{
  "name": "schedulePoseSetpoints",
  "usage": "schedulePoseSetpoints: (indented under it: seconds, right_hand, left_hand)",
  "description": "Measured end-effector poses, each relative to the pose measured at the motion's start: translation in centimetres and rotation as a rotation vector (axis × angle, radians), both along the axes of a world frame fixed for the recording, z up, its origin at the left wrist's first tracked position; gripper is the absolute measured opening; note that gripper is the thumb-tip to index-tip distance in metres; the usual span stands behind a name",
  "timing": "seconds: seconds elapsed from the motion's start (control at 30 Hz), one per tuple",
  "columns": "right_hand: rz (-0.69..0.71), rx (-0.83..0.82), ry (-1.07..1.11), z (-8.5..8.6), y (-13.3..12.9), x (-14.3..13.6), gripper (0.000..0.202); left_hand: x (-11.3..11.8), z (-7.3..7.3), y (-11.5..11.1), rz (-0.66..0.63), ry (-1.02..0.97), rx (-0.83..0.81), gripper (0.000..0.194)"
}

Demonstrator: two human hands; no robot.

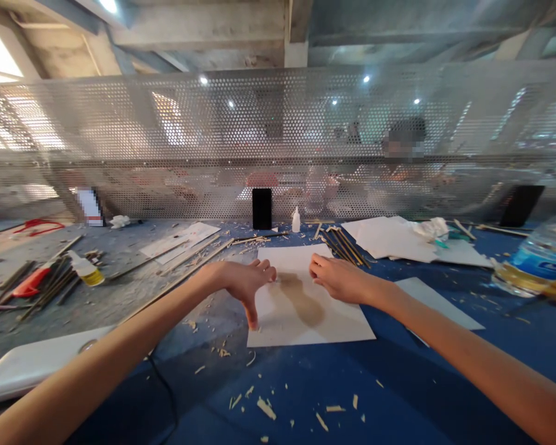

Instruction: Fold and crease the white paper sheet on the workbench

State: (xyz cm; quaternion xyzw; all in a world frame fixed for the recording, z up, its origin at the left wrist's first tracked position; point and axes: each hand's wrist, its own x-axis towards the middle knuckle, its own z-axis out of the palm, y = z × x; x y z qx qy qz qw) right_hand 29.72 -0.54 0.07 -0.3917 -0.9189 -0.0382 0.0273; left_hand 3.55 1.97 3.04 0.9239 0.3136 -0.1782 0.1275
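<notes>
A white sheet of paper [287, 324] lies on the blue table in front of me. Across its middle runs a long tan-brown patch [303, 303]; I cannot tell whether it is a stain, a drawing or something flat. My left hand [248, 281] rests at the sheet's left side, thumb stretched toward the lower left corner and the fingers bent near the patch. Over the sheet's upper right part is my right hand [336, 278], its fingers curled and pressed together. Anything between those fingertips is hidden.
Behind stand a black phone [262, 209], a small white bottle [296, 220] and a perforated metal screen [241, 130]. Thin sticks [345, 246] and stacked papers [382, 238] lie right, near a large plastic bottle [540, 256]. Left are a yellow-labelled glue bottle [87, 271] and a red-handled tool [31, 282].
</notes>
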Motion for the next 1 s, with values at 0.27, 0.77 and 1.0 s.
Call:
schedulePoseSetpoints:
  seconds: [0.27, 0.77, 1.0]
  right_hand:
    - [0.015, 0.041, -0.110, 0.3, -0.7, -0.3, 0.012]
    - [0.023, 0.002, -0.026, 0.6, -0.4, -0.1, 0.013]
    - [0.057, -0.016, -0.035, 0.4, -0.6, 0.2, 0.014]
  left_hand:
    - [0.0, 0.0, -0.1, -0.008, -0.013, -0.004, 0.100]
    - [0.0, 0.0, -0.1, -0.010, -0.002, 0.001, 0.100]
    - [0.0, 0.0, -0.1, -0.003, 0.007, 0.022, 0.102]
